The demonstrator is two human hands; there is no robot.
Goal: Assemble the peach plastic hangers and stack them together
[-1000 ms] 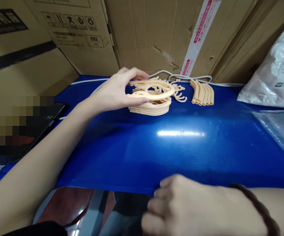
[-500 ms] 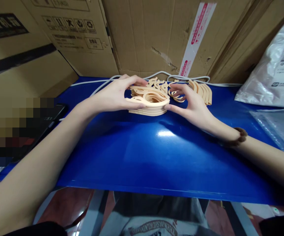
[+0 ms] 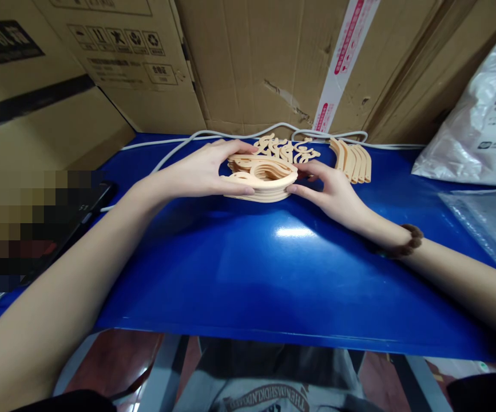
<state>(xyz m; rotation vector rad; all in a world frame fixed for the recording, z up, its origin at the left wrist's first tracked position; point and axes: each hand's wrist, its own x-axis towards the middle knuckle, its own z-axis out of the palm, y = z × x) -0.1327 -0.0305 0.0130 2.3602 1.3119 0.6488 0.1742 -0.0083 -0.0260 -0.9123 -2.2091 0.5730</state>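
Observation:
A stack of beige, looped pieces (image 3: 269, 193), apparently plastic and with rounded openings, rests near the back of the blue table. My left hand (image 3: 202, 171) grips its left end, thumb along the front and fingers over the far side. At the right end, my right hand (image 3: 331, 189) closes on the stack with its thumb at the front corner; its fingertips are partly hidden behind. Just beyond the stack lie several small beige curved hooks (image 3: 288, 150). To the right, a row of curved beige arm-like pieces (image 3: 353, 161) lies side by side.
Cardboard boxes (image 3: 256, 63) wall off the back and left of the blue table (image 3: 230, 274). A white cable (image 3: 179, 150) runs along the back. A white plastic bag (image 3: 466, 131) and a clear bag (image 3: 488, 223) lie at right. A dark phone (image 3: 87, 214) is at left.
My right hand has moved slightly left and its fingers have closed in on the stack's right end. My left hand keeps its hold; the stack has hardly moved.

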